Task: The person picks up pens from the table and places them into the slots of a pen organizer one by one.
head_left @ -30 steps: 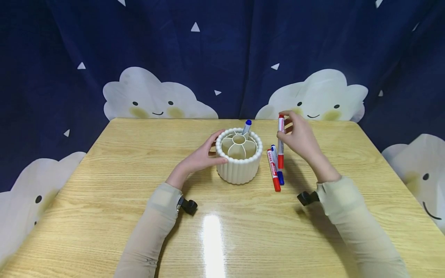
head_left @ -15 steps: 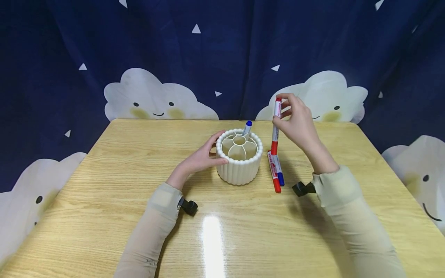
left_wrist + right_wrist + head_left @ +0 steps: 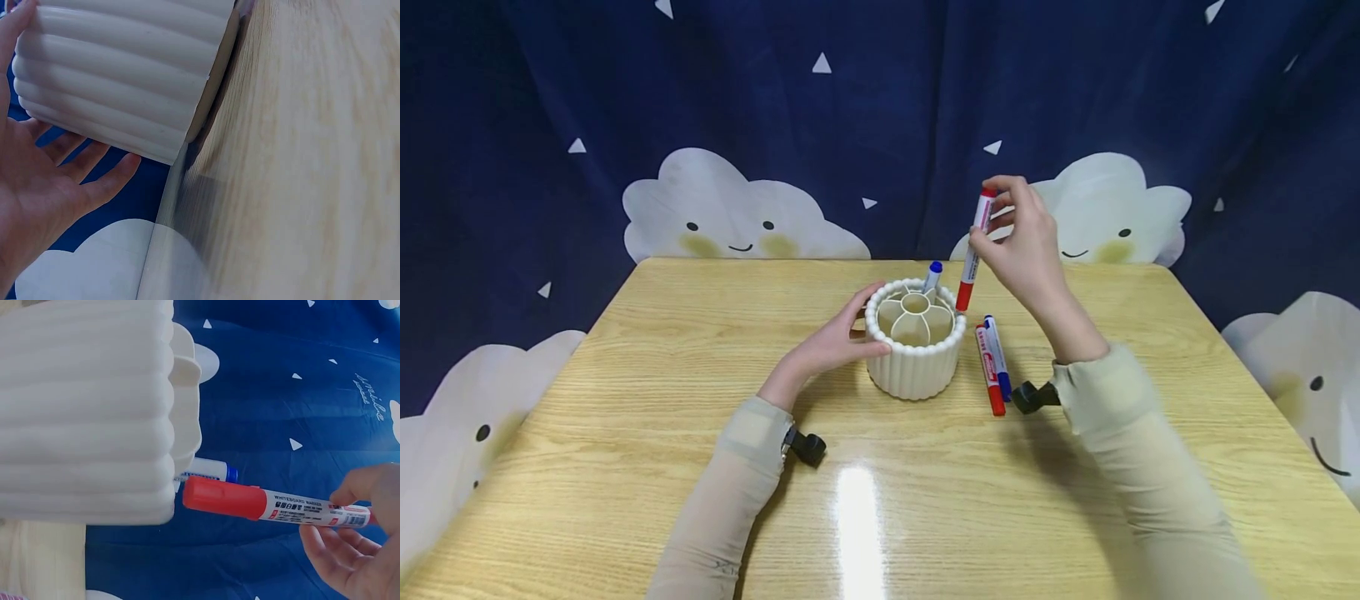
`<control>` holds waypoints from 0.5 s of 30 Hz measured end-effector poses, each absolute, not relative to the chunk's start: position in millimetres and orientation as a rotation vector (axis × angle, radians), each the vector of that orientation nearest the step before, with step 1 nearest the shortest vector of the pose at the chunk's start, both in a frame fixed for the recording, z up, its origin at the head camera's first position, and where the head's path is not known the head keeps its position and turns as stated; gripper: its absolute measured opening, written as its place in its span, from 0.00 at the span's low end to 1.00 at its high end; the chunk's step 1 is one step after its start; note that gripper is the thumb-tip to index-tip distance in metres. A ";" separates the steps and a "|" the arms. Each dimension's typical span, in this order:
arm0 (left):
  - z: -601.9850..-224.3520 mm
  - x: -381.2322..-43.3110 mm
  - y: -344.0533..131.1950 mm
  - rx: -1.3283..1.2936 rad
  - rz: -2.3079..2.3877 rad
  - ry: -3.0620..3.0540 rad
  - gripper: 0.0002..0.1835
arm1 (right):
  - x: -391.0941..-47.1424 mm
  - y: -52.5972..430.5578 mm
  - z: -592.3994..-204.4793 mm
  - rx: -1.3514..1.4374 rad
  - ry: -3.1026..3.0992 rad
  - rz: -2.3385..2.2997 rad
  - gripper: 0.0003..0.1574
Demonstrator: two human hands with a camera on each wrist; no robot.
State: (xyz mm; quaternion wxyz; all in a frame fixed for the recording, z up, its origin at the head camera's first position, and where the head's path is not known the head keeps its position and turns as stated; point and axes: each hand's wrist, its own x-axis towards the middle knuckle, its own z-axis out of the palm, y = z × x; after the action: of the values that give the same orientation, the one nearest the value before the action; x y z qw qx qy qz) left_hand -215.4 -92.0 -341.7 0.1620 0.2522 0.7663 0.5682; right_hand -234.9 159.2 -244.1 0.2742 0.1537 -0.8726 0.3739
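A cream ribbed pen holder (image 3: 914, 367) with a beaded rim and petal-shaped compartments stands on the table. My left hand (image 3: 831, 340) grips its left side, thumb on the near wall and fingers round the back; in the left wrist view the fingers (image 3: 112, 178) lie along the ribbed wall. My right hand (image 3: 1022, 237) pinches a red whiteboard marker (image 3: 974, 250) near its upper end. The marker tilts, its red cap close over the holder's right rim. In the right wrist view that cap overlaps a blue-capped marker (image 3: 209, 469) standing in a back compartment.
To the right of the holder, a red marker (image 3: 990, 371) and a blue marker (image 3: 997, 358) lie side by side on the wooden table (image 3: 700, 350). A dark blue curtain (image 3: 880, 108) with cloud prints hangs behind the table's far edge.
My right hand has lifted the red marker from over the lying markers and carried it left to the holder's rim, tilting it. My left hand and the holder stay put.
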 end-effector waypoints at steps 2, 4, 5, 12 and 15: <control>-341.4 -215.5 -91.6 0.725 1.624 2.186 0.48 | -235.2 156.3 -245.4 0.419 -2.325 1.010 0.29; -341.1 -215.3 -91.5 0.724 1.627 2.184 0.48 | -235.4 153.7 -247.3 0.426 -2.310 1.010 0.28; -340.9 -215.3 -91.4 0.728 1.627 2.186 0.48 | -235.5 152.6 -248.3 0.433 -2.302 1.013 0.28; -340.7 -214.9 -91.1 0.729 1.620 2.199 0.48 | -235.7 146.3 -256.9 0.480 -2.264 1.036 0.26; -341.5 -215.5 -91.2 0.738 1.621 2.207 0.48 | -235.6 144.1 -260.7 0.483 -2.263 1.043 0.25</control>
State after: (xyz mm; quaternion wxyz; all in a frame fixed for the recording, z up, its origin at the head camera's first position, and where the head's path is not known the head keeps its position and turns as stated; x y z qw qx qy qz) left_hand -215.5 -91.2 -341.5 0.1520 0.2573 0.7691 0.5650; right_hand -235.6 144.1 -260.7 0.2970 0.1818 -0.8513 0.3925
